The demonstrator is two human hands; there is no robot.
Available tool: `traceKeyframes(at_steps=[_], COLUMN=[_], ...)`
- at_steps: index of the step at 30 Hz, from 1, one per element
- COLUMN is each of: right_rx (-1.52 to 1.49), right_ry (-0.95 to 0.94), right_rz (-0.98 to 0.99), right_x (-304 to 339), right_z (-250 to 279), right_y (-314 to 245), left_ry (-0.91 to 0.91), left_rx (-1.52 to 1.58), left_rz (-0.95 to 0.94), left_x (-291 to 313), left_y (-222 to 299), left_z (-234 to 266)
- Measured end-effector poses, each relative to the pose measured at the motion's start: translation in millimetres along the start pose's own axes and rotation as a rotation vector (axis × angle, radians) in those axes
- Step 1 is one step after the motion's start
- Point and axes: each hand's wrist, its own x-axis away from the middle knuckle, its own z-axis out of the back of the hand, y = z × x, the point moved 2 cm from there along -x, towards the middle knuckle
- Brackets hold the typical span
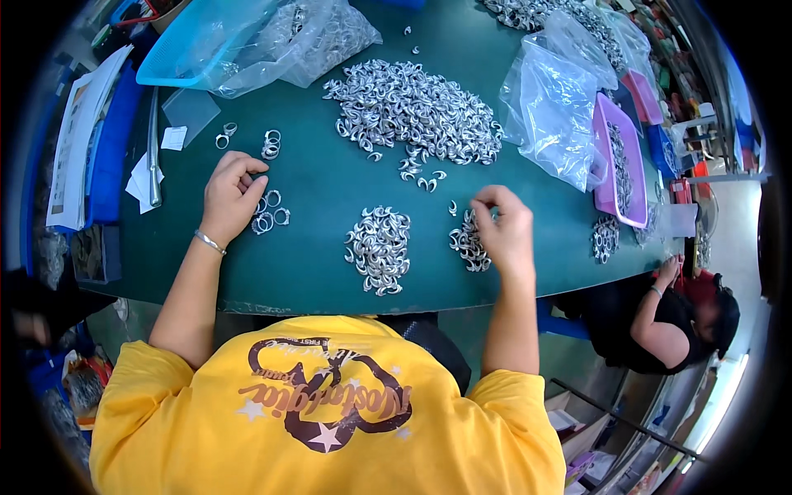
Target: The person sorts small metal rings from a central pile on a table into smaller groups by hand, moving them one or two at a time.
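My left hand [235, 196] is at the left of the green table, thumb and fingertips drawn together; whatever they may hold is too small to make out. Just beyond its fingers stand a few stacked metal rings [271, 145], and several more rings [271, 211] lie beside the thumb. My right hand [505, 229] hovers at the right edge of a small pile of curved metal pieces [469, 244]. Its fingers curl in toward the thumb and hide what may be between them. Between my hands lies a larger pile of similar curved pieces [378, 249].
A big heap of curved pieces [417, 110] spreads beyond my hands. At the far left sits a blue basket [177, 62] with a plastic bag; on the right lie a clear bag [549, 111] and a pink basket [602, 140]. Another person [660, 322] sits at the right edge.
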Motion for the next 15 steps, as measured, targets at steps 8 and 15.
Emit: traceKeyframes(at_steps=[8, 15], right_rx=[0.093, 0.162], right_ry=[0.048, -0.085], right_rz=[0.002, -0.118], right_x=[-5.4, -8.5], right_z=[7.4, 28.0], right_y=[-0.7, -2.0], left_ry=[0.002, 0.004], left_rx=[0.021, 0.018], left_rz=[-0.02, 0.006], left_x=[1.0, 2.4], left_y=[0.7, -3.7], left_z=[0.5, 0.8])
